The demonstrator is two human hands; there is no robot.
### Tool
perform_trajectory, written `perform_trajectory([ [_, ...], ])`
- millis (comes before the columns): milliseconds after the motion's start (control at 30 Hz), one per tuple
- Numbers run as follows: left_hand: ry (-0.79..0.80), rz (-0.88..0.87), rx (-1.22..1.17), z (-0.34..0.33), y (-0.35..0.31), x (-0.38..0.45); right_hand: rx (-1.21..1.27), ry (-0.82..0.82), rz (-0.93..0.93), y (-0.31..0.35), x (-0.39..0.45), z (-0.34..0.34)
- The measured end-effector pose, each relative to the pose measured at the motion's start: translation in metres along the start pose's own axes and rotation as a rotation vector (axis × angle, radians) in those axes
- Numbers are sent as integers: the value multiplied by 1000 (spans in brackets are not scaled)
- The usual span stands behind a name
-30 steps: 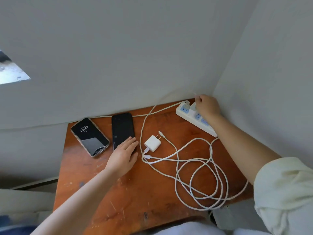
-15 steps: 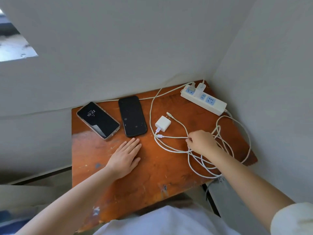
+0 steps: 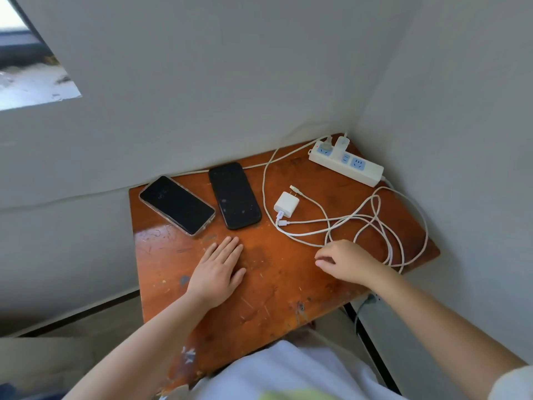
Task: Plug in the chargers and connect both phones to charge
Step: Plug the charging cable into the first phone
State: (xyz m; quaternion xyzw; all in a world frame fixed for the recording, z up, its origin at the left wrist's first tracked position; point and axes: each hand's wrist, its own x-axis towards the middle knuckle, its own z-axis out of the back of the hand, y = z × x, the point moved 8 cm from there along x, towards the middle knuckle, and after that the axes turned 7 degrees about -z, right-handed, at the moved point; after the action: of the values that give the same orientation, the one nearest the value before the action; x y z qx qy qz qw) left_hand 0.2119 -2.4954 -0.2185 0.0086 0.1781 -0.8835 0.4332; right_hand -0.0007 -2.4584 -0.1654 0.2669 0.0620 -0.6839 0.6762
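Two phones lie at the back left of the wooden table [image 3: 259, 298]: a clear-cased phone [image 3: 177, 204] and a black phone [image 3: 234, 195], both with dark screens. A white charger block [image 3: 286, 204] lies loose beside them with its cable attached. A second charger [image 3: 342, 142] sits plugged into the white power strip [image 3: 366, 173] in the far right corner. White cables [image 3: 375, 223] lie tangled on the right, and one free plug end [image 3: 293, 187] rests near the loose block. My left hand [image 3: 219, 269] lies flat on the wood, holding nothing. My right hand [image 3: 343, 261] is loosely curled at the near edge of the tangle; whether it pinches a cable is hidden.
Grey walls close in behind and to the right of the table. The power strip's own cord drops off the right edge. A window opening [image 3: 28, 79] is at the upper left. White cloth [image 3: 288, 373] covers my lap below the front edge.
My right hand left the power strip, reached the cable tangle, then drew back toward me. The clear-cased phone's lit screen went dark. My left hand barely moved.
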Motion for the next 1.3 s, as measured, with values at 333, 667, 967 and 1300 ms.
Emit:
perform_trajectory([
  [333,-66,-57,-15,31,-35,32,-96,-287,-482,-41,11,10],
  [667,84,-271,270,22,-96,101,10,-376,-335,-44,-9,-15],
  [967,59,-233,229,40,-86,121,-90,-365,-429,-31,-10,-14],
  [1300,47,-202,318,49,-77,138,-26,-549,-350,-52,1,55],
])
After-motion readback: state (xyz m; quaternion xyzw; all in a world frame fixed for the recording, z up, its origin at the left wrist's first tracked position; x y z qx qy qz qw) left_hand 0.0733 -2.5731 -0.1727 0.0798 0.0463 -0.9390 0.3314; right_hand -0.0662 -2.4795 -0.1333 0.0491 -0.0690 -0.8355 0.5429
